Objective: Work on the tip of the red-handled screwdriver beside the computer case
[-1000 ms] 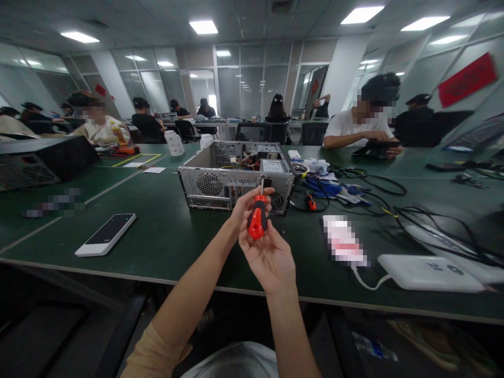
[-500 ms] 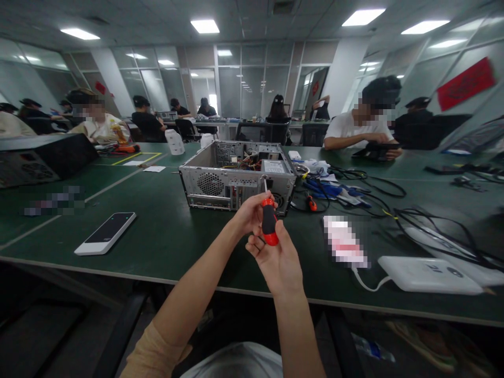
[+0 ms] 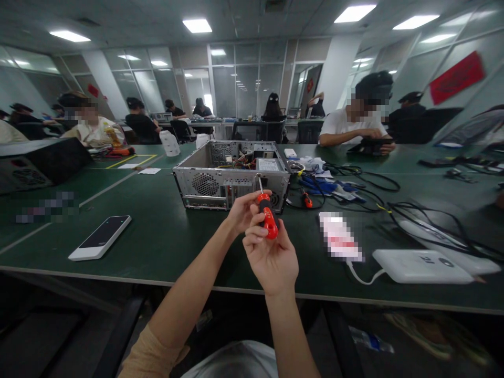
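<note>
Screwdriver is at the rear wall of the open PC case, shaft angled up to the wall's top edge. Vs 0.5 s ago: handle rolled, so a red lettered face and red butt now show where black covering faced up; right fingers now curl across its left side. Whole view has shifted slightly left; case hasn't moved on the desk.

Right grip: closed around the handle, thumb on the right side. Left grip: fingers up by the red collar; can't tell if they pinch it or just steady it.

Materials: handle glossy red plastic with matte black sections, slim bright shaft. Case is bare grey sheet metal, perforated vent, loose wires inside next to a box with a pale label. Desk smooth, dark green.

Hidden: tip contact too small to confirm. Hands and handle partly block the round fan grille. Left thumb mostly out of sight.
</note>
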`<state>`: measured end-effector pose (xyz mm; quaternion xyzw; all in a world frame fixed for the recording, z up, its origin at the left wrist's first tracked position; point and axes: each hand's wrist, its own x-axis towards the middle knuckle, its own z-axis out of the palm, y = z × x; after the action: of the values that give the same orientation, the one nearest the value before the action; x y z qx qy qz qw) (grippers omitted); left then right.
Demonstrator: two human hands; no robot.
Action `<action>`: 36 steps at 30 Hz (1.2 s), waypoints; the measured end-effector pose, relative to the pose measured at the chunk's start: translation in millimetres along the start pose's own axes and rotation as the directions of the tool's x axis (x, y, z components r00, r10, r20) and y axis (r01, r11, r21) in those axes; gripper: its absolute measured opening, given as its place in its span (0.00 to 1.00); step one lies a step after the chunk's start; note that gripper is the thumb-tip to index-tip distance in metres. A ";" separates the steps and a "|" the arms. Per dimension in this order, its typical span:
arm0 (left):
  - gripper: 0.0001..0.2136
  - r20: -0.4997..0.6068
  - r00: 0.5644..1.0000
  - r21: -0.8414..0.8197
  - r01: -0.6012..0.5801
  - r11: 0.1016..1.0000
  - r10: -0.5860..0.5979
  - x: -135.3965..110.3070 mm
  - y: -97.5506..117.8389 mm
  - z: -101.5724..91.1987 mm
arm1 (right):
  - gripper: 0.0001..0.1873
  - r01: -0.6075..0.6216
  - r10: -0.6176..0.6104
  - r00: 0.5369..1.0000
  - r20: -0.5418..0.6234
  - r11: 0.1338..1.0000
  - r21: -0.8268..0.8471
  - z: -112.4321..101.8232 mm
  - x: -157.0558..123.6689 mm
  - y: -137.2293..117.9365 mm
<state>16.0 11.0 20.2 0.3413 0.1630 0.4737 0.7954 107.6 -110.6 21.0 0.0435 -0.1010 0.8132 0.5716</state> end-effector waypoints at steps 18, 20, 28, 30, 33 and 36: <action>0.05 -0.122 0.992 0.064 -0.030 0.998 0.038 -2.3 -3.1 13.2 | 0.21 0.120 -0.262 0.950 -0.168 0.806 -0.579 -5.1 -1.8 -10.7; 0.05 -0.125 0.992 0.069 -0.024 0.997 0.032 -3.1 -2.4 12.3 | 0.19 0.132 -0.278 0.948 -0.157 0.788 -0.601 -4.2 -1.6 -9.3; 0.06 -0.035 0.999 0.042 -0.037 0.998 0.039 -1.8 -1.9 0.5 | 0.12 0.098 -0.179 0.970 -0.167 0.909 -0.406 -3.4 -0.4 6.5; 0.07 -0.024 0.998 0.024 -0.050 0.998 0.051 -1.2 -1.5 0.3 | 0.11 0.076 -0.152 0.972 -0.182 0.927 -0.367 -3.4 -0.2 10.4; 0.12 -0.009 0.998 -0.029 -0.059 0.998 0.059 -1.1 0.1 2.4 | 0.10 0.073 -0.144 0.969 -0.198 0.941 -0.330 -2.6 -0.4 14.5; 0.17 0.002 0.999 -0.068 -0.043 0.997 0.043 -0.7 1.4 3.4 | 0.09 0.067 -0.134 0.968 -0.211 0.952 -0.299 -0.6 -1.3 15.8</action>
<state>16.8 9.4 23.6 0.3184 0.1379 0.4954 0.7964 93.3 -116.9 18.4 -0.1292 -0.1502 0.7588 0.6204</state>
